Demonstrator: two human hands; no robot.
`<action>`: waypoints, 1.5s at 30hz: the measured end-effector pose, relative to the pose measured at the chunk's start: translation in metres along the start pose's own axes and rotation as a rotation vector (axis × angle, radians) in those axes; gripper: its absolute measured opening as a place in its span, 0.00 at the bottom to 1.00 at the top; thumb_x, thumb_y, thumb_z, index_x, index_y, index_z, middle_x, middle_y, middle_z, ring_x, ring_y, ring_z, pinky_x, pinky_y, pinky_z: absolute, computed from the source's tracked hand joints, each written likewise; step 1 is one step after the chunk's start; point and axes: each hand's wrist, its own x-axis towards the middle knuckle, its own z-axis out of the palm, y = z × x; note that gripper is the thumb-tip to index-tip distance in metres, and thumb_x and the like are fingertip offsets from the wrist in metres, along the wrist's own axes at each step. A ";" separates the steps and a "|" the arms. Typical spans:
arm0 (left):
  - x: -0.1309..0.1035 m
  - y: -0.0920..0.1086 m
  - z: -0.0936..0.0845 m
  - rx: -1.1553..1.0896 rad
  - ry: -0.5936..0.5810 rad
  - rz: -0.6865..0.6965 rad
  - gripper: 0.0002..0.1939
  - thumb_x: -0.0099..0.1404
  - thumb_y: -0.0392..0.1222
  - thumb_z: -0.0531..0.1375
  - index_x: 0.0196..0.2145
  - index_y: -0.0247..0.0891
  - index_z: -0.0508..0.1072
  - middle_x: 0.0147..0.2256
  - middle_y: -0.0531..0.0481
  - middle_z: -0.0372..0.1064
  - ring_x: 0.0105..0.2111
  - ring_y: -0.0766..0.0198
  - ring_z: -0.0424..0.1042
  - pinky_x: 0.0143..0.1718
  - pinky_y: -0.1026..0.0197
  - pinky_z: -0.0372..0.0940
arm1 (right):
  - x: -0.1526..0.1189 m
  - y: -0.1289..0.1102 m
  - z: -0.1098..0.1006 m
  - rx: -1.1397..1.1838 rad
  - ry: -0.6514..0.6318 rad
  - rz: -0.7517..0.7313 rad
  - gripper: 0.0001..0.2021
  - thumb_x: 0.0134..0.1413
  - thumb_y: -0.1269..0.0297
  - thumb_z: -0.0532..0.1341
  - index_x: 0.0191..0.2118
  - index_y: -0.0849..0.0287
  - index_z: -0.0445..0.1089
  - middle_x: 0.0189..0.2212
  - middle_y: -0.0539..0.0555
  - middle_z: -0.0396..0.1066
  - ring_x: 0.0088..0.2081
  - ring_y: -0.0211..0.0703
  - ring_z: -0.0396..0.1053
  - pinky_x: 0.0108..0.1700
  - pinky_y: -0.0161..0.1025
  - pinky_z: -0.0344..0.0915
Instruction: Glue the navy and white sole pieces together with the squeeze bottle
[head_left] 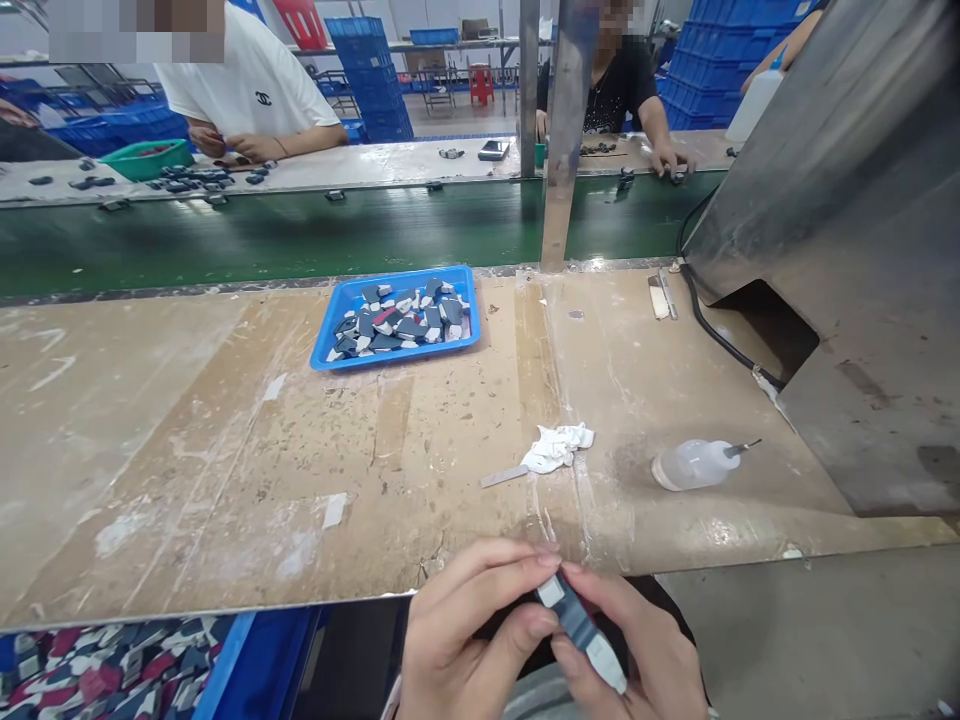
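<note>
Between my two hands, just off the table's front edge, is a small dark blue and white plastic piece (576,618), tilted with its white end toward the lower right. My left hand (480,625) pinches its upper end between thumb and fingers. Along its right side, the fingers of my right hand (637,640) are closed on the same piece. A crumpled white cloth (559,447) lies beyond my hands with a flat metal strip (505,476) beside it. Farther off, a blue tray (322,352) holds several similar dark blue and white pieces, with some red among them.
A clear squeeze bottle (694,465) lies on its side at right, near a metal housing (847,300). A blue bin (232,665) of pieces sits below the table at left. Behind runs a green conveyor (300,240), a metal post (564,150) before it; two people sit beyond.
</note>
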 end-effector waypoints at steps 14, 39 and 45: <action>-0.003 0.010 -0.004 0.482 -0.056 0.293 0.18 0.71 0.55 0.59 0.34 0.37 0.77 0.29 0.46 0.74 0.29 0.61 0.76 0.33 0.60 0.74 | 0.030 0.007 -0.020 -0.148 -0.251 -0.438 0.14 0.72 0.61 0.52 0.55 0.59 0.66 0.33 0.54 0.81 0.31 0.41 0.80 0.35 0.33 0.76; 0.002 0.016 -0.014 0.676 -0.336 0.535 0.28 0.80 0.39 0.38 0.20 0.41 0.57 0.17 0.54 0.54 0.18 0.65 0.53 0.22 0.58 0.54 | 0.041 -0.012 -0.041 -0.165 -0.534 -0.484 0.15 0.74 0.59 0.48 0.52 0.62 0.66 0.29 0.57 0.80 0.28 0.44 0.79 0.33 0.37 0.78; 0.001 0.002 -0.018 0.731 -0.345 0.507 0.26 0.80 0.41 0.40 0.24 0.40 0.61 0.19 0.54 0.56 0.20 0.62 0.55 0.24 0.57 0.54 | 0.044 0.000 -0.035 -0.170 -0.457 -0.496 0.13 0.72 0.63 0.51 0.51 0.63 0.69 0.33 0.58 0.82 0.32 0.44 0.81 0.37 0.35 0.79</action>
